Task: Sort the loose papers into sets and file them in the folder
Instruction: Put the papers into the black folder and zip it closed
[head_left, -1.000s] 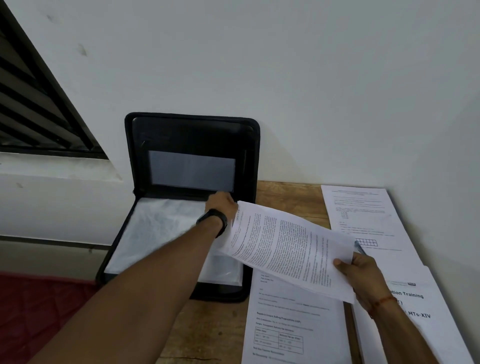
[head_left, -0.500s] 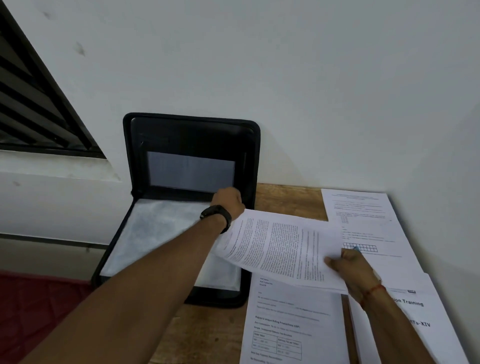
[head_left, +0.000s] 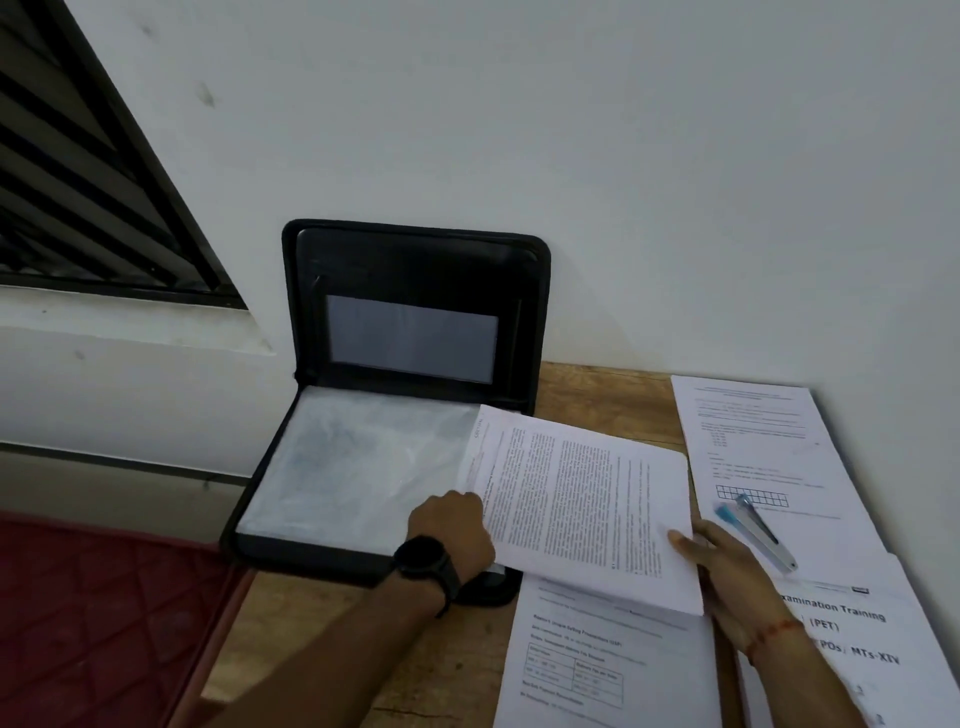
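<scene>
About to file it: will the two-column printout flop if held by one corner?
Probably floppy: the printout is thin paper, and the left hand and right hand are at opposite edges. Likely light: one thumb pins its corner. It may snag entering the sleeve of the folder.

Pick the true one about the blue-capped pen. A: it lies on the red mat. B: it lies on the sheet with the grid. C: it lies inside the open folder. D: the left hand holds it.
B: the pen lies across the gridded sheet, just beyond the right hand, which grips the text page.
</scene>
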